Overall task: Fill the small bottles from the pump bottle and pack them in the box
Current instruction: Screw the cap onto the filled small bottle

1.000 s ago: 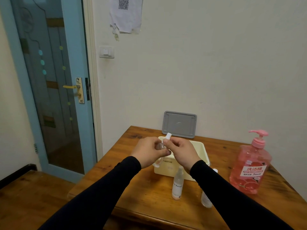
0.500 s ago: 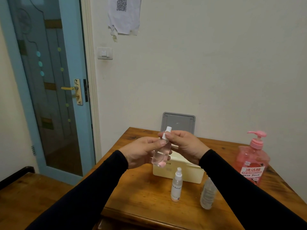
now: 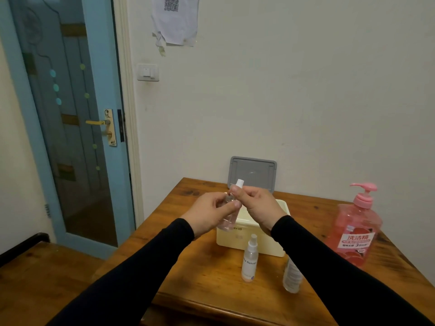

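Head: hands (image 3: pixel 237 208) seemingly above box (image 3: pixel 251 243)

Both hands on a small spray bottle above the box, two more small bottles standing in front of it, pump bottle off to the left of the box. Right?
Wrong on one point: the head view shows the pump bottle to the right of the box, not the left. The rest holds.
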Demonstrator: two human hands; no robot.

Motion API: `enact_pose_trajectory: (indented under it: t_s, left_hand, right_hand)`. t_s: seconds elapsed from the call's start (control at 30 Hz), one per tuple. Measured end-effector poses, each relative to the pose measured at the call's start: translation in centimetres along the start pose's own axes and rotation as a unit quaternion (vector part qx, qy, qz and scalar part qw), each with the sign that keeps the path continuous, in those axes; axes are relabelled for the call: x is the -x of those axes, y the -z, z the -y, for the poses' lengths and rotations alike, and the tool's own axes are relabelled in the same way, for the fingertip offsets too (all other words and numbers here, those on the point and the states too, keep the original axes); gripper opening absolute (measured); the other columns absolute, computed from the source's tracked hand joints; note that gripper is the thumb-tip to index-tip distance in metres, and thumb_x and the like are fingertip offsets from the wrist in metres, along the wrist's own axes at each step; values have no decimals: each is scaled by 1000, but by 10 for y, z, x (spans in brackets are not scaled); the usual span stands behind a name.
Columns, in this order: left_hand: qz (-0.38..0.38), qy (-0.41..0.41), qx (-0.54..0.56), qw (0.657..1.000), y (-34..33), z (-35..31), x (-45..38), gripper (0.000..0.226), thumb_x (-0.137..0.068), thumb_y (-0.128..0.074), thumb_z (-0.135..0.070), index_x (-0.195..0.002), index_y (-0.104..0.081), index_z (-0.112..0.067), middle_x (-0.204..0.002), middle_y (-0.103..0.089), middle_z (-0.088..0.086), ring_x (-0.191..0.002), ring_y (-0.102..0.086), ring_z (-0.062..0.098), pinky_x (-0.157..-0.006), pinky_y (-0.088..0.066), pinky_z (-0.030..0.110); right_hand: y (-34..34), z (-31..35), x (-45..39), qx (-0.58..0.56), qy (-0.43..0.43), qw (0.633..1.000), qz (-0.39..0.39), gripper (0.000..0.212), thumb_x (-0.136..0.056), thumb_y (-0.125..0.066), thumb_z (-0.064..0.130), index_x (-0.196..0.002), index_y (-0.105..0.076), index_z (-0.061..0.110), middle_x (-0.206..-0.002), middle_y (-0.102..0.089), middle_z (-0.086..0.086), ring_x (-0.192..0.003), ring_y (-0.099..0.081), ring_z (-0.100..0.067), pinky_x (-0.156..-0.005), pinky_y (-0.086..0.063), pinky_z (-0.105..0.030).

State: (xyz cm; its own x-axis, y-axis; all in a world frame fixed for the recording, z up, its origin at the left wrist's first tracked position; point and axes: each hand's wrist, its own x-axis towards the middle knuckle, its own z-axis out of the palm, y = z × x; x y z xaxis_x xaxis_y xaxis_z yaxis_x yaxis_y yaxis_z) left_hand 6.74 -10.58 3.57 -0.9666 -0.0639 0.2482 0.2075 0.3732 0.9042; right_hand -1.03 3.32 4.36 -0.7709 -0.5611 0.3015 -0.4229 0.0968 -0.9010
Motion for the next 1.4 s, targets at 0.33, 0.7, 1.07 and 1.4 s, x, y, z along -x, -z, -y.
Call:
enact_pose_trajectory:
  t_s: [0.33, 0.7, 1.07, 1.4]
  left_hand:
    - [156, 64, 231, 958, 18, -9, 2, 42, -93, -56, -32, -120, -59, 0, -112, -65, 19, -101, -63, 31, -79, -52, 36]
    - [69, 10, 132, 989, 2, -5, 3, 38, -89, -60, -33, -111, -64, -3, -102, -67, 16, -94, -64, 26, -87, -52, 41]
    - [-7, -18, 42, 999, -13, 1, 0, 26, -90, -61, -38, -106, -67, -19, -90, -70, -11, -85, -66, 3, -68, -49, 15]
    - [-11, 43, 58, 997, -13, -1, -29, 42, -82, -72, -38, -117, -60, -19, -98, -72, 0, -89, -69, 14, -88, -52, 42]
  right_hand:
    - [16, 11, 0, -156, -38, 977, 138, 43, -89, -58, 42, -114, -68, 7, -111, -64, -25, -93, -59, -25, -83, -51, -30]
    - [7, 5, 4, -49, 1, 998, 42, 34, -90, -57, 46, -91, -73, 17, -91, -70, -14, -83, -60, -20, -71, -50, -22]
    - [8, -3, 4, 8, -2, 1000, 13, 42, -91, -50, 53, -97, -73, 17, -95, -72, -7, -99, -63, -21, -85, -48, -28]
    - [40, -5, -9, 22, -22, 999, -12, 60, -83, -47, 70, -114, -67, 23, -118, -67, 4, -115, -57, -11, -104, -41, -43]
